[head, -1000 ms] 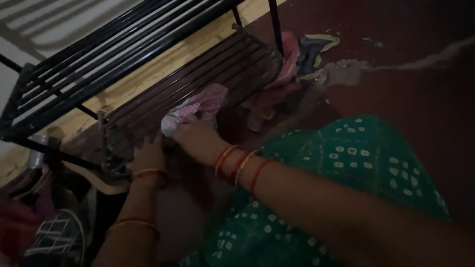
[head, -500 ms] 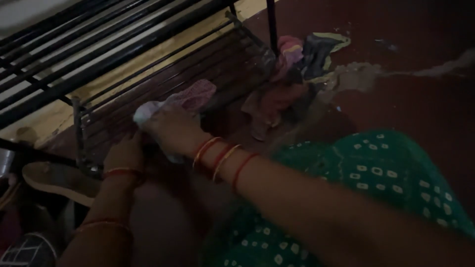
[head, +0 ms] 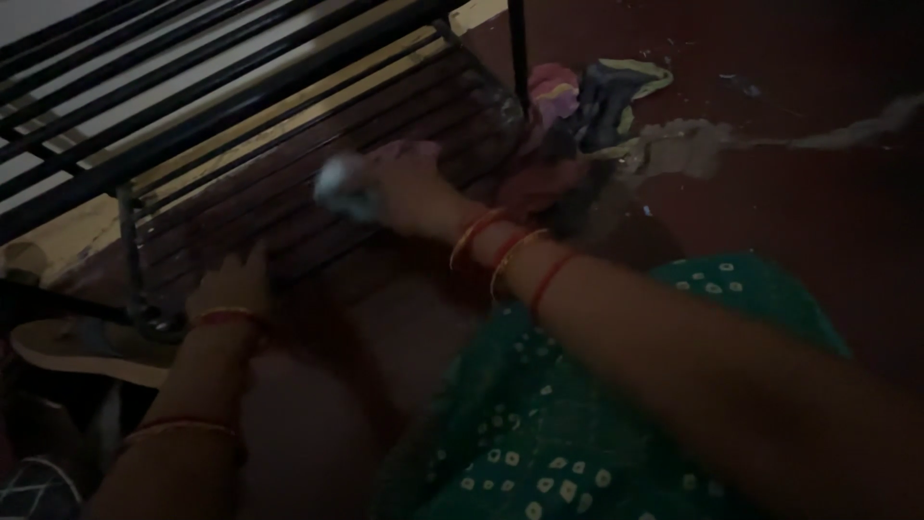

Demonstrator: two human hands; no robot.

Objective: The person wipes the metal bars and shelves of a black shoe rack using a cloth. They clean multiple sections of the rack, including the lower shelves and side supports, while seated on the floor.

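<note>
Cloth (head: 345, 185), pale and bunched, sits under my right hand (head: 409, 188) on the lower slatted shelf (head: 289, 217) of a black metal rack, toward the shelf's far end. My right fingers are closed over the wad, pressing it onto the slats; the picture is blurred there, so finer detail of the hold cannot be read. My left hand (head: 231, 287) rests at the shelf's near edge with fingers spread flat and loosely apart, clamped on nothing. Judged from its look, the cloth is light, soft and limp: it will fold and drag rather than slide as one piece, is not fragile, and is best gathered into the palm as a bundle. Crumpled this way it shows no clear long axis or pointing direction. The shelf's slats give the dominant line, running from the near left corner up toward the far right post. Beyond that post, more crumpled coloured rags (head: 592, 96) lie on the dark red floor (head: 818, 212).
</note>
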